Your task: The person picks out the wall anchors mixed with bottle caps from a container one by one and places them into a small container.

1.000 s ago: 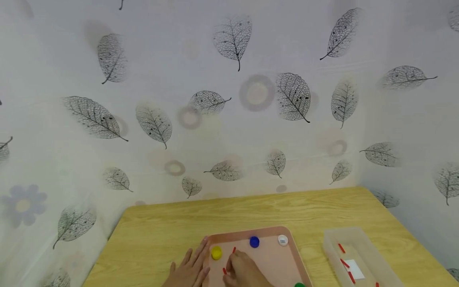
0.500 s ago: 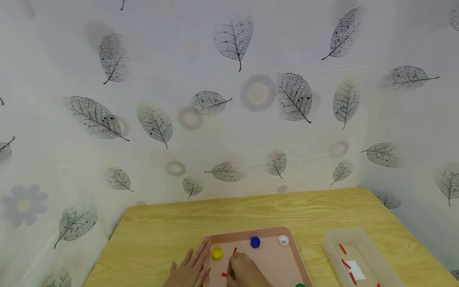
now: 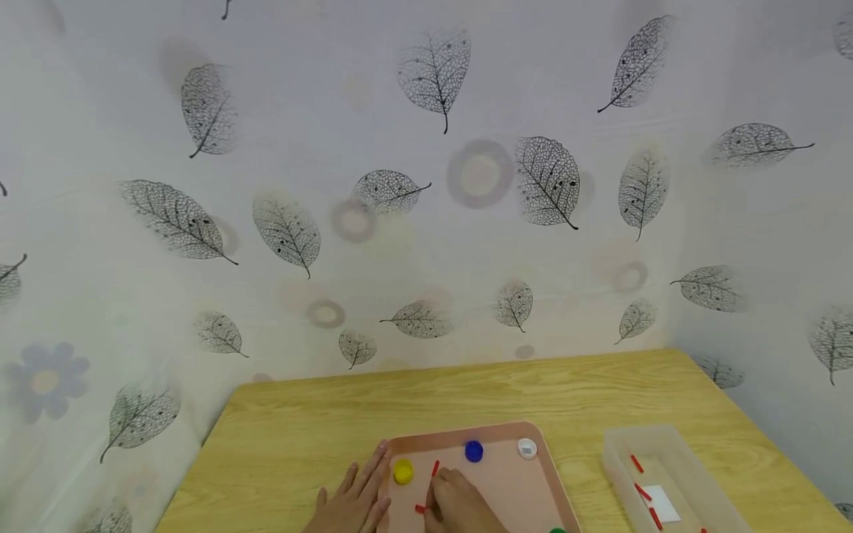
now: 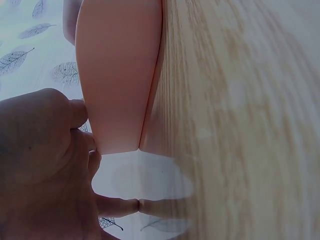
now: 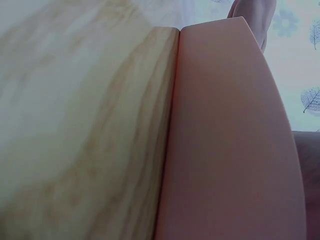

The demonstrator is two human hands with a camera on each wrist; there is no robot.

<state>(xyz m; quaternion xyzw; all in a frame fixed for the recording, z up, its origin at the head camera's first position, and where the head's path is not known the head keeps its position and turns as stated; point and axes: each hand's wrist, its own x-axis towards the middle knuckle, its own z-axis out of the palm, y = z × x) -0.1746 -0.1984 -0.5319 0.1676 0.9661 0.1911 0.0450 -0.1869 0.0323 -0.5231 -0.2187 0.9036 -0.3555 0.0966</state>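
Note:
My left hand [image 3: 349,497] rests at the left edge of the pink tray [image 3: 556,477], its fingers spread and straight; in the left wrist view, its thumb and fingers lie along the tray's outer wall [image 4: 117,80]. Over the tray's left half, my right hand [image 3: 463,507] has curled fingers and pinches a short red stick [image 3: 420,508], whose end pokes out on the left. A second red stick [image 3: 435,468] lies on the tray just beyond the fingertips. In the right wrist view the tray wall [image 5: 230,125] hides most of this hand.
Inside the tray are a yellow cap [image 3: 403,471], a blue cap [image 3: 474,451], a white cap [image 3: 527,448] and part of a green cap [image 3: 557,530]. To the right, a translucent bin [image 3: 620,437] holds several red sticks [image 3: 656,517] and a white card [image 3: 666,505].
The pinched red stick has turned from nearly upright in the view to almost level. My right hand has shifted slightly right; the left hand has stayed in place.

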